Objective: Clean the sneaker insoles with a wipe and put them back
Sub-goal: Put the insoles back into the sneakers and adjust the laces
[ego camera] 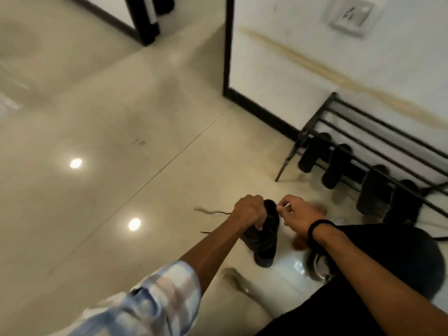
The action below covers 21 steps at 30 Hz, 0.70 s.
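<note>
Head view: left hand [248,210] grips dark sneaker [263,238]; right hand [299,212] fingers curled.

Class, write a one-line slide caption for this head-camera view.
Left hand grips a dark sneaker on the tiled floor while the right hand pinches something pale beside a shoe rack.

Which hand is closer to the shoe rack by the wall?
Right. The right hand is on the side of the dark sneaker facing the shoe rack; the left hand grips the sneaker's far side.

glossy tile floor [101,122], black shoe rack [378,132].
</note>
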{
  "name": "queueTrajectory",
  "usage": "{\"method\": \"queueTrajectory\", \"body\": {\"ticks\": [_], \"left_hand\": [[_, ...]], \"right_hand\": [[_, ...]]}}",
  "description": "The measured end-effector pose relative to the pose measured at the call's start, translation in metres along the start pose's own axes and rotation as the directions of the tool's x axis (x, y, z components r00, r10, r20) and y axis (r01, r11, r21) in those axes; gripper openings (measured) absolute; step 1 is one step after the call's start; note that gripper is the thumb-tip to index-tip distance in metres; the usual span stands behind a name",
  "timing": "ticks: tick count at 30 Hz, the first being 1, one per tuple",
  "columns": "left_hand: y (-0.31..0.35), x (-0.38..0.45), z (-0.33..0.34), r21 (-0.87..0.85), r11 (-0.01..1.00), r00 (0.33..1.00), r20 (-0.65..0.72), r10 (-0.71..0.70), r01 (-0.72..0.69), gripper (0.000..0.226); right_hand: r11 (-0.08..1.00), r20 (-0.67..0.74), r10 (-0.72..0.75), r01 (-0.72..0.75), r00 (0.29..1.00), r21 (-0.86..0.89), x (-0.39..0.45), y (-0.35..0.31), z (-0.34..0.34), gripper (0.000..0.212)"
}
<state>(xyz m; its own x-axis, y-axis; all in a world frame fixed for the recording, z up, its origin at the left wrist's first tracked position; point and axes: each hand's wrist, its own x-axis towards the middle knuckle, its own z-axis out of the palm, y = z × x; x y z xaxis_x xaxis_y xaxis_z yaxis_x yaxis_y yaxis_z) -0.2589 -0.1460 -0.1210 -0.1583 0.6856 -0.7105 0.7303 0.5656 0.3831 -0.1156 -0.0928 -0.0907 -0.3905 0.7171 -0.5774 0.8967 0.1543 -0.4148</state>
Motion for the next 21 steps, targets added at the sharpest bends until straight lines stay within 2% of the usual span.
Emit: {"method": "queueTrajectory", "body": {"ticks": [4,8,11,13,17,19,21], "left_hand": [[0.066,-0.045,-0.015,0.114,0.968,0.964,-0.123,0.236,-0.223,0.049],[0.122,-0.092,-0.036,0.241,0.865,0.851,-0.197,0.487,-0.44,0.036],[0.169,-0.125,-0.049,0.317,0.774,0.768,-0.176,0.616,-0.548,0.035],[0.199,-0.152,-0.055,0.39,0.688,0.69,-0.163,0.705,-0.612,0.029],[0.258,-0.2,-0.051,0.518,0.477,0.499,-0.108,0.86,-0.71,0.024],[0.286,-0.216,-0.04,0.543,0.394,0.426,-0.073,0.902,-0.742,0.021],[0.307,-0.226,-0.026,0.562,0.334,0.372,-0.051,0.927,-0.756,0.017]], "right_hand": [[0.965,-0.163,0.092,-0.047,0.982,0.258,-0.021,0.018,-0.047,0.019],[0.96,-0.287,0.119,-0.036,0.951,0.278,-0.065,0.021,-0.107,0.035],[0.947,-0.307,0.159,-0.057,0.938,0.315,-0.093,0.042,-0.146,0.025],[0.94,-0.32,0.18,-0.068,0.93,0.333,-0.115,0.058,-0.173,0.016],[0.906,-0.311,0.281,-0.144,0.908,0.397,-0.163,0.095,-0.222,0.027],[0.903,-0.335,0.318,-0.176,0.887,0.391,-0.188,0.113,-0.24,0.02],[0.861,-0.341,0.382,-0.197,0.859,0.469,-0.205,0.133,-0.252,0.023]]}}
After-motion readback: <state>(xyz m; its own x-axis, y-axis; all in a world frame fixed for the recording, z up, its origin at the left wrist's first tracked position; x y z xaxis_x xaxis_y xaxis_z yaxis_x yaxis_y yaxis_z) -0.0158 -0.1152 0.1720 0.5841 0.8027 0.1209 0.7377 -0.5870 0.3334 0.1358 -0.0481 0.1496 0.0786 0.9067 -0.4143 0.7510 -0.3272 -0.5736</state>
